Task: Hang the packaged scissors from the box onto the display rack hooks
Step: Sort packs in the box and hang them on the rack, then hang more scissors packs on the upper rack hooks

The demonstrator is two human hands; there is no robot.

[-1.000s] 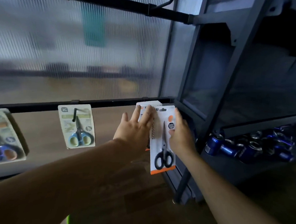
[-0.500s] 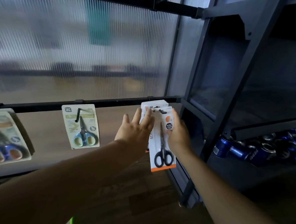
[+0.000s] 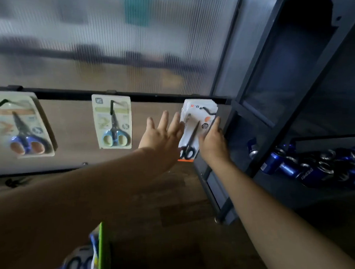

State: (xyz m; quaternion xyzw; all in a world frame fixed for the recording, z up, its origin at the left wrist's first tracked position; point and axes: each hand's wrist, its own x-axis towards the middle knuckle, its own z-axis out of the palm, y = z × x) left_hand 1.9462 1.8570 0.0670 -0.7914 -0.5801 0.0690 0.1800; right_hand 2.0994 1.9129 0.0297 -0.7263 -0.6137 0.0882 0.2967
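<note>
White-and-orange carded pack of black scissors, centre right, now pushed back flush on the black rack hook. The spread left hand and straight-fingered right hand press its edges, so this pack appears hung.

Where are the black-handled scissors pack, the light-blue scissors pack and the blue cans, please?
black-handled scissors pack (image 3: 192,133): head view, on the blade.
light-blue scissors pack (image 3: 112,122): head view, card middle.
blue cans (image 3: 289,170): head view, one can's side.
</note>
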